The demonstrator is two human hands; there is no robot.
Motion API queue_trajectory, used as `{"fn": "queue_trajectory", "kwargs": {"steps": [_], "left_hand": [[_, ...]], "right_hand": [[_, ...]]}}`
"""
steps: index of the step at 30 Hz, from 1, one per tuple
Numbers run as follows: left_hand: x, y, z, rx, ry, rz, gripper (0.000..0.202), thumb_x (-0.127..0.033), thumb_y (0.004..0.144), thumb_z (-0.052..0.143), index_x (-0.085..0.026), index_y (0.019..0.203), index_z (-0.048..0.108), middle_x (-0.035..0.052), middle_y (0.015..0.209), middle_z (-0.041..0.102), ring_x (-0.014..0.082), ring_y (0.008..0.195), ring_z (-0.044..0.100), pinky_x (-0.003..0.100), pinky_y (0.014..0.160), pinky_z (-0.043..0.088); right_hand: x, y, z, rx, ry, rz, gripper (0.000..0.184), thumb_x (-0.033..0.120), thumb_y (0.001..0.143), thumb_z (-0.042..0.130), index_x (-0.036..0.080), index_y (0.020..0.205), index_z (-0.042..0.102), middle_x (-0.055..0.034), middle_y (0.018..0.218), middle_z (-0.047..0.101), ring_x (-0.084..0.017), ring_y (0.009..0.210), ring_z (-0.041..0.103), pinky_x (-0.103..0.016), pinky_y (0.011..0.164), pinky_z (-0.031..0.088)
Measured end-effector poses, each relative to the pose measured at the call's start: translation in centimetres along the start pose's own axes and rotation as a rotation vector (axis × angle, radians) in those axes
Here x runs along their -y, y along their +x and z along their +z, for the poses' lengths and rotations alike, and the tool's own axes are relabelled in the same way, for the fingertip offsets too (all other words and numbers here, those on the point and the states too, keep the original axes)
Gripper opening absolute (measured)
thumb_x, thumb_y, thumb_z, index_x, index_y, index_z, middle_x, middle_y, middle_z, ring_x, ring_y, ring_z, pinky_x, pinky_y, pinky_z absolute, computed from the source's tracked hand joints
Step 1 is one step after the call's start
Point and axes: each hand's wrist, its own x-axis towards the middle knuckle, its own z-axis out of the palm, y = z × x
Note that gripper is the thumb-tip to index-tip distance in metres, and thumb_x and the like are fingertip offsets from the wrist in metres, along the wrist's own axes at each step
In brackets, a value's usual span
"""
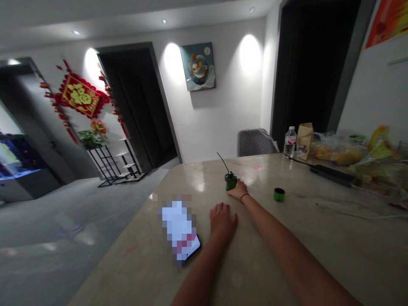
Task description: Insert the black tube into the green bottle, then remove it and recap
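Note:
My right hand [238,190] reaches far across the beige table [270,255] and closes around a small dark green bottle [230,180] with a thin black stick rising from its top. My left hand [222,221] rests on the tabletop nearer to me, fingers curled under, with nothing seen in it. A phone [181,233] lies flat just left of my left hand. A small green cap [279,194] stands on the table to the right of my right wrist.
At the table's far right are a water bottle [290,142], a brown paper bag [305,140], plastic bags of food [341,151], a dark flat object [331,173] and a white cable [360,214]. A grey chair [255,143] stands beyond the table's far edge.

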Motion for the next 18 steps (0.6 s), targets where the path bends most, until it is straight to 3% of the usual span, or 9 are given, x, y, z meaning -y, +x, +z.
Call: {"fn": "queue_trajectory", "kwargs": {"steps": [3,7,12,18], "left_hand": [[0.1,0.0,0.3,-0.004,0.007,0.005,0.040,-0.039,0.080,0.036,-0.021,0.113,0.047,0.0069,0.124,0.044,0.0212,0.115,0.036,0.037,0.099,0.021],[0.1,0.1,0.3,0.002,0.010,0.016,0.038,-0.036,0.079,0.037,-0.022,0.113,0.047,0.0059,0.124,0.043,0.0205,0.115,0.035,0.037,0.099,0.021],[0.1,0.0,0.1,0.007,0.021,0.020,0.036,-0.034,0.079,0.038,-0.022,0.111,0.047,0.0063,0.124,0.043,0.0213,0.115,0.035,0.038,0.098,0.021],[0.1,0.0,0.2,-0.001,0.026,0.035,0.035,-0.032,0.079,0.037,-0.021,0.111,0.047,0.0068,0.122,0.044,0.0217,0.114,0.036,0.039,0.098,0.021]], "right_hand": [[0.1,0.2,0.2,0.004,0.008,0.024,0.069,0.039,0.045,0.068,0.012,0.104,0.047,-0.0157,0.105,0.055,-0.027,0.101,0.052,-0.031,0.084,0.041],[0.3,0.4,0.0,0.019,0.068,0.050,0.059,0.039,0.050,0.064,0.014,0.102,0.050,-0.0133,0.102,0.058,-0.025,0.099,0.054,-0.031,0.084,0.040],[0.3,0.2,-0.8,0.013,0.165,0.076,0.072,0.049,0.047,0.065,0.013,0.106,0.048,-0.0125,0.105,0.059,-0.024,0.099,0.055,-0.030,0.082,0.041],[-0.6,0.5,-1.1,0.045,0.205,0.049,0.073,0.044,0.045,0.068,0.011,0.107,0.045,-0.0120,0.099,0.061,-0.022,0.093,0.058,-0.029,0.077,0.044]]}}
